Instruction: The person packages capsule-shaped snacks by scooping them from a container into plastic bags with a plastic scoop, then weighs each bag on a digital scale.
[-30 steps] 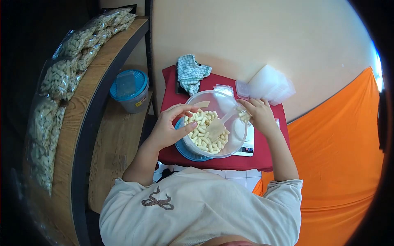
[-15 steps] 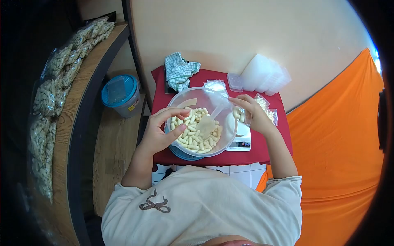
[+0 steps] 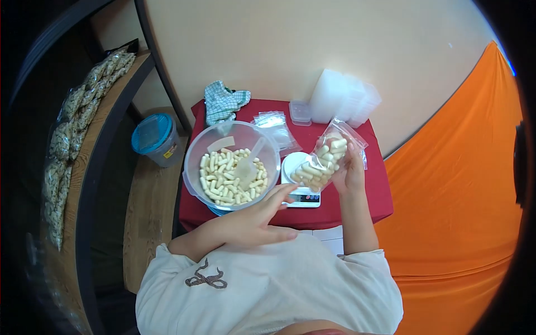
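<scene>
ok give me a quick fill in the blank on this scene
1. The right hand holds a clear ____ above the scale.
2. The scoop lies in the ____.
3. The tub beside the table has a ____ lid.
4. The left hand, fingers spread, holds ____.

Missing words: bag; bowl; blue; nothing.
</scene>
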Demonstrator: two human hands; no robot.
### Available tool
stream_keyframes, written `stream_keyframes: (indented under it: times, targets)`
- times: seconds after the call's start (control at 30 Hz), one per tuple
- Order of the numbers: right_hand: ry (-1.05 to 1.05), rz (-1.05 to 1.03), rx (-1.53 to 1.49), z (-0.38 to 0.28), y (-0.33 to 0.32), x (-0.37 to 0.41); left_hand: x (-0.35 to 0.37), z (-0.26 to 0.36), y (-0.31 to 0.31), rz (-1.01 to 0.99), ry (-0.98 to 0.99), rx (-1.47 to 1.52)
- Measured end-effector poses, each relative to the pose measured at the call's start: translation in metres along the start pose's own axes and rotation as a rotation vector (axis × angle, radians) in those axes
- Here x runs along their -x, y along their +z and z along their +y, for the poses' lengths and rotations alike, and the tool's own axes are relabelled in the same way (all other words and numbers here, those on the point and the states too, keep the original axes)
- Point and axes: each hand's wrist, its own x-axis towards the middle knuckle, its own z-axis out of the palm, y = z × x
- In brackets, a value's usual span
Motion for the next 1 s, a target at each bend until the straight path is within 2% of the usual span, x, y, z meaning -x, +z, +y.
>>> stream_keyframes:
  times: [0.03, 0.07, 0.13, 0.2, 0.27, 0.3, 0.33, 0.4, 0.43, 0.53, 0.6, 0.67, 0.73, 0.8, 0.87, 0.93, 1.0]
  targets:
    - [-0.03, -0.012, 0.025, -0.003, -0.003, 0.008, -0.007, -0.004, 0.008, -0.019, -0.225, -0.108]
    - [-0.031, -0.009, 0.02, -0.005, -0.004, 0.015, -0.013, -0.011, 0.014, -0.022, -0.229, -0.11]
    - [-0.096, 0.068, 0.091, -0.006, -0.002, 0.026, -0.029, -0.032, 0.026, 0.028, -0.328, -0.307]
    - [-0.127, 0.117, 0.075, -0.008, -0.005, 0.034, -0.047, -0.049, 0.038, 0.075, -0.329, -0.254]
    - [-0.085, 0.096, 0.01, -0.008, -0.018, 0.039, -0.066, -0.066, 0.053, 0.285, -0.241, 0.325]
    - [-0.038, 0.064, 0.079, -0.01, -0.02, 0.042, -0.074, -0.065, 0.062, 0.403, -0.172, 0.441]
    - [0.0, 0.014, 0.03, -0.006, -0.029, 0.04, -0.08, -0.072, 0.068, 0.401, -0.177, 0.435]
    - [0.058, 0.013, 0.051, -0.007, -0.03, 0.042, -0.093, -0.09, 0.076, 0.479, -0.161, 0.651]
    - [0.06, 0.01, 0.049, -0.008, -0.035, 0.04, -0.098, -0.092, 0.082, 0.559, -0.123, 0.6]
    - [0.17, 0.048, 0.203, -0.008, -0.053, 0.033, -0.108, -0.104, 0.086, 0.609, -0.141, 0.533]
    - [0.198, 0.118, 0.18, -0.005, -0.059, 0.026, -0.113, -0.112, 0.09, 0.675, -0.137, 0.583]
    - [0.196, 0.093, 0.203, 0.003, -0.066, 0.019, -0.114, -0.118, 0.089, 0.737, -0.174, 0.686]
    - [0.248, 0.152, 0.082, 0.01, -0.078, 0.009, -0.115, -0.131, 0.085, 0.756, -0.184, 0.708]
    - [0.254, 0.103, 0.121, 0.011, -0.092, -0.001, -0.119, -0.14, 0.084, 0.994, -0.12, 0.688]
    - [0.202, 0.125, 0.46, 0.018, -0.113, -0.013, -0.119, -0.152, 0.075, 1.034, -0.125, 0.702]
    - [0.235, 0.138, 0.476, 0.023, -0.121, -0.023, -0.116, -0.166, 0.068, 1.081, -0.2, 0.541]
    - [0.215, 0.178, 0.509, 0.033, -0.128, -0.031, -0.114, -0.176, 0.064, 1.064, -0.232, 0.511]
